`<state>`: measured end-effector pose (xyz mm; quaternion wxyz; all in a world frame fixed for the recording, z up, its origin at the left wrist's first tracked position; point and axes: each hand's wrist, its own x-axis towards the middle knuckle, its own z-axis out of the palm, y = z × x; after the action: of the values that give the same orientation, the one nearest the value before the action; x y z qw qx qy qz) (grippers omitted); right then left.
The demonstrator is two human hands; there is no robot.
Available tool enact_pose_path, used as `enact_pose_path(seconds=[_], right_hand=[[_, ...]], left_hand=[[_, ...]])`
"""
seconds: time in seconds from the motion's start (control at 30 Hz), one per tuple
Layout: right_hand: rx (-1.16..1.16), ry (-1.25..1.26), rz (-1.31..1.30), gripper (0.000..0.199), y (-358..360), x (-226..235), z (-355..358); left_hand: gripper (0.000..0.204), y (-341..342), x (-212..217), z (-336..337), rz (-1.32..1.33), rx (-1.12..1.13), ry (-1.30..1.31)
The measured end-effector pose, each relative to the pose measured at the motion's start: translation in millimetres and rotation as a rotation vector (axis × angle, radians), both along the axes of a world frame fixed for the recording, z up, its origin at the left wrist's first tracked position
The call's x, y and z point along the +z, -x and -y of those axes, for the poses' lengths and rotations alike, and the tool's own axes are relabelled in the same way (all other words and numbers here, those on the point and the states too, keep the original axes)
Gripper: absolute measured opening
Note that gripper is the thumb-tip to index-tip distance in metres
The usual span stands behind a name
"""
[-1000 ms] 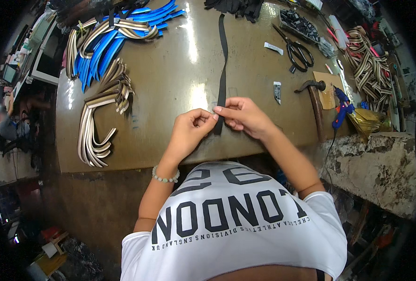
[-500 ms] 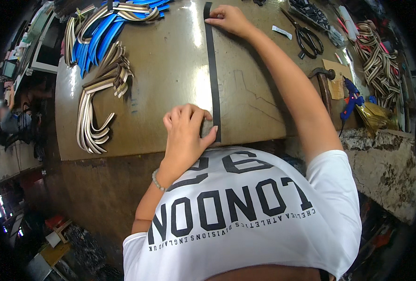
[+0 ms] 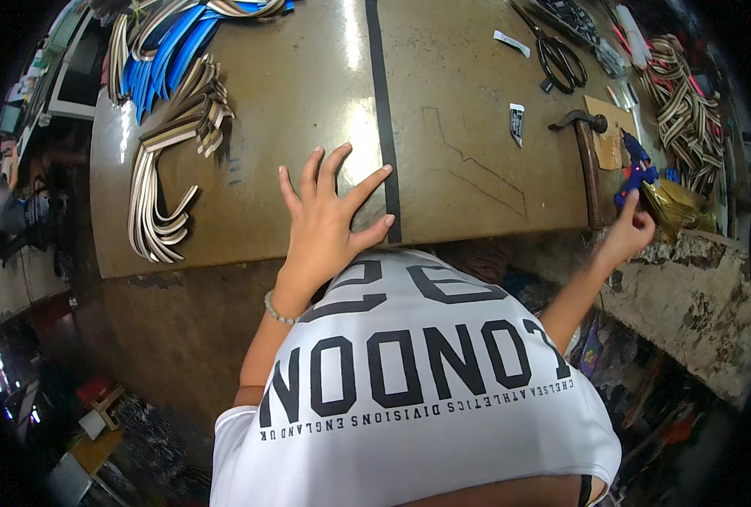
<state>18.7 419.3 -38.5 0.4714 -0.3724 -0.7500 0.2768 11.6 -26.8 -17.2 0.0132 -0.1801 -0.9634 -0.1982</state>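
A long black strip [image 3: 379,101] runs straight across the table from the far edge of view to the near edge. My left hand [image 3: 326,211] lies on the table with fingers spread, its index finger and thumb tips against the strip near its close end. Off to the right, my right hand [image 3: 625,238] is at the table's corner, index finger stretched to the blue glue gun [image 3: 637,175] and the other fingers partly curled. The fingertip appears to touch the glue gun, without a grip round it.
Beside the glue gun lie a hammer [image 3: 589,160] and brown cardboard [image 3: 609,127]. Farther off are black scissors [image 3: 559,63] and two small white packets [image 3: 516,123]. Bundled striped strips [image 3: 151,198] and blue strips [image 3: 168,63] lie left; more striped strips [image 3: 684,110] hang right.
My right hand has left the strip's far end and come back and right to the glue gun. My left hand's fingers have spread out. A packet formerly behind my arm now shows.
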Motion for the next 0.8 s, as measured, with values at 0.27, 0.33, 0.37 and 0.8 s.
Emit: enact_pose_path(seconds=[0.27, 0.33, 0.37, 0.8], right_hand=[[0.1, -0.16, 0.406, 0.064, 48.5, 18.5, -51.5], [0.119, 0.006, 0.373, 0.058, 59.4, 49.2, -1.7], [0.282, -0.008, 0.152, 0.046, 65.1, 57.7, 30.4], [1.488, -0.112, 0.532, 0.042, 95.5, 64.1, 187.7]], left_hand=[[0.057, 0.1, -1.4, 0.0, -0.016, -0.011, -0.008], [0.058, 0.0, -1.7, 0.3, -0.019, -0.001, -0.02], [0.058, 0.1, -1.8, 0.3, -0.015, 0.005, -0.018], [0.058, 2.0, -1.1, 0.8, 0.016, 0.032, -0.063]])
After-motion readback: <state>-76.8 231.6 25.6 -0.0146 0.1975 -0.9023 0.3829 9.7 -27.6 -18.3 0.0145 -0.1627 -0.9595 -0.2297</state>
